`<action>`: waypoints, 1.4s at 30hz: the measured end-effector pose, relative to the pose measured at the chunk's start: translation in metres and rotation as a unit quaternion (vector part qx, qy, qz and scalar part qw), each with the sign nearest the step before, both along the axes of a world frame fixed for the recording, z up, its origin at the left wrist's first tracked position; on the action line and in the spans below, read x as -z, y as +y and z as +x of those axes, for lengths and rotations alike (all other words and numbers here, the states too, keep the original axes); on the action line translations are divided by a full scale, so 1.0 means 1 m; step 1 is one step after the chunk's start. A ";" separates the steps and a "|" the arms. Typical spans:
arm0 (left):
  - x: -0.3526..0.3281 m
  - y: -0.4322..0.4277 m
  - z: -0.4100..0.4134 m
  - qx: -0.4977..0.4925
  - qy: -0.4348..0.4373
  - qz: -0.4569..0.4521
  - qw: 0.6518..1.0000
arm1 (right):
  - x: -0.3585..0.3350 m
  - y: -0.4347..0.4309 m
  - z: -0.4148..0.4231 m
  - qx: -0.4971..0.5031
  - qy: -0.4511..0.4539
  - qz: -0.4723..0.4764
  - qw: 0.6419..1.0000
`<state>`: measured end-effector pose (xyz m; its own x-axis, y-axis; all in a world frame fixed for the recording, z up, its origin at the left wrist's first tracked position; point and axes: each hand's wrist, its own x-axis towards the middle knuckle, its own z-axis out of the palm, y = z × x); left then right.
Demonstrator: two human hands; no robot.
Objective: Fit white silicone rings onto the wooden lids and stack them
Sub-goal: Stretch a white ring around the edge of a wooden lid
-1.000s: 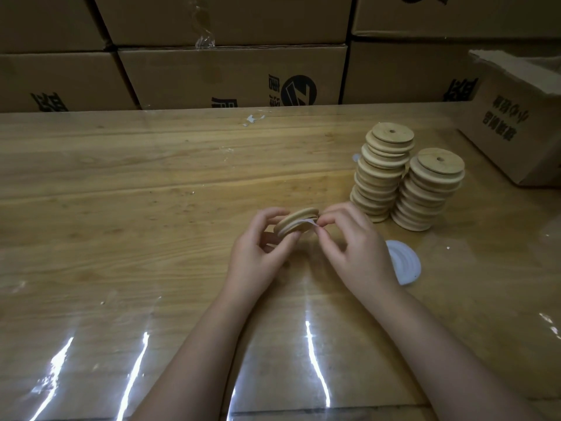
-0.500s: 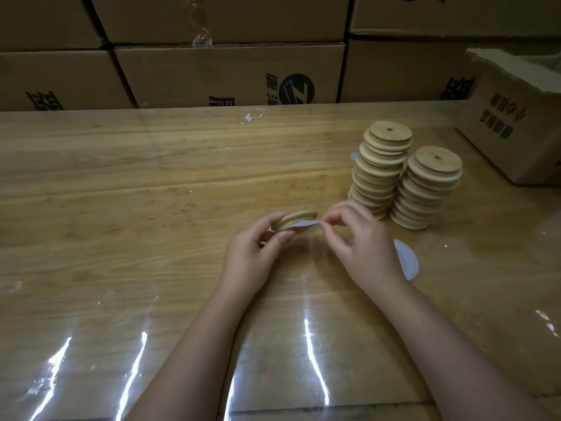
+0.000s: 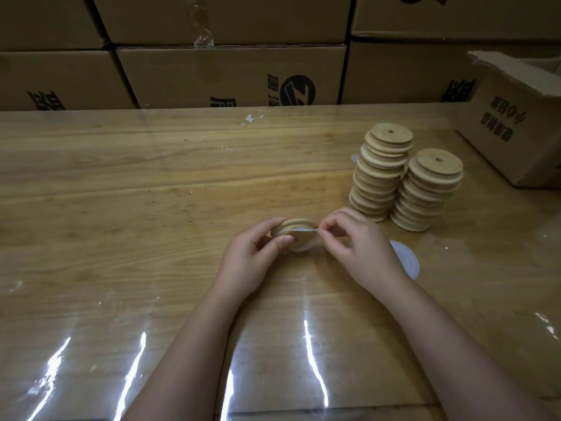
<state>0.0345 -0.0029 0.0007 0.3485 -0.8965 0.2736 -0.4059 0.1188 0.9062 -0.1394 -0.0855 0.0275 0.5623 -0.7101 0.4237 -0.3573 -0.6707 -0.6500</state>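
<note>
- Now the wooden lid [image 3: 293, 225] lies flatter in the left hand [image 3: 249, 253] than a second ago, held over the bench [image 3: 151, 192]; thumb and fingers curl round its rim.
- Fingers of the right hand [image 3: 356, 247] pinch the white ring [image 3: 305, 242], drawn out wider than before; its loop hangs below the lid, only partly seated.
- Judgement: fitting under way; adding to the lid stacks [image 3: 379, 177] not yet due.
- Spare rings [image 3: 406, 259] lie beside the right hand.

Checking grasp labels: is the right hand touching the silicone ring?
Touching. Head view shows the right hand pinching the white silicone ring beside the wooden lid.
</note>
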 end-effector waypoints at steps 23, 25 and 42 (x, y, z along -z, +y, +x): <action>0.001 -0.002 0.002 0.006 -0.069 -0.011 0.998 | -0.003 0.009 0.009 0.030 0.012 -0.034 0.999; 0.001 -0.002 0.001 0.008 -0.043 -0.008 0.999 | -0.003 0.011 0.009 0.030 0.013 -0.033 0.999; -0.011 0.000 -0.001 0.054 0.154 -0.003 0.987 | -0.006 0.009 0.009 0.015 0.001 -0.055 0.998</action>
